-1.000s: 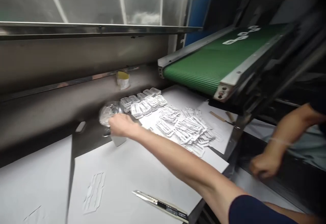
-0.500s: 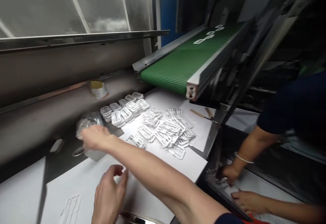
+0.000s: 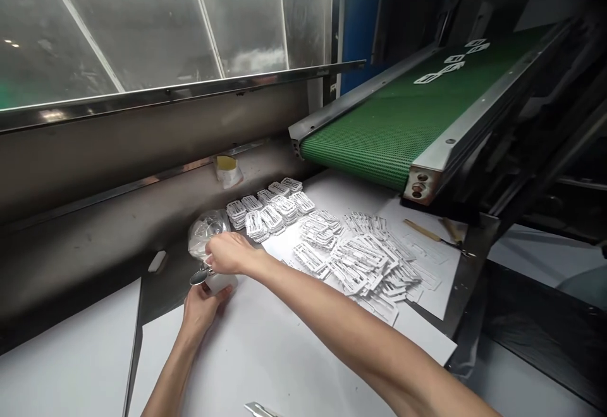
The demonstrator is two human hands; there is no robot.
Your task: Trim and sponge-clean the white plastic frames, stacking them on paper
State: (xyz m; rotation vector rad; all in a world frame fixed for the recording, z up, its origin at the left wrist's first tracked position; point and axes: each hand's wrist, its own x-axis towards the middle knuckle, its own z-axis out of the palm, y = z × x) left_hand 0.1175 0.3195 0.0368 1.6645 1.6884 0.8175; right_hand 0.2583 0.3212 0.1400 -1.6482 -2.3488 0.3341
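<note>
My right hand [image 3: 232, 252] reaches across to the left, its fingers closed beside a clear crinkled plastic bag [image 3: 202, 230]. What those fingers hold is hidden. Just below it, my left hand [image 3: 203, 308] wraps its thumb and fingers around a translucent white container [image 3: 222, 283]. A shiny metal oval piece [image 3: 198, 276] shows above the left fingers; its kind is unclear. Behind the right hand stand neat stacks of flat white plastic frames [image 3: 270, 217]. A looser heap of white frames [image 3: 363, 262] lies to the right, on white sheet [image 3: 294, 347].
A green conveyor belt [image 3: 370, 132] with several white pieces on it slopes down above the table. Wooden-handled tools [image 3: 422, 230] lie at right. A blade tip [image 3: 258, 409] shows at the bottom edge. A small white block [image 3: 157, 261] and a torn paper-like cup [image 3: 228, 171] sit at left.
My view has swung, shifting the scene rightward. My left hand has moved up from the near sheet to the container beside my right hand. A co-worker's arms have left view at right.
</note>
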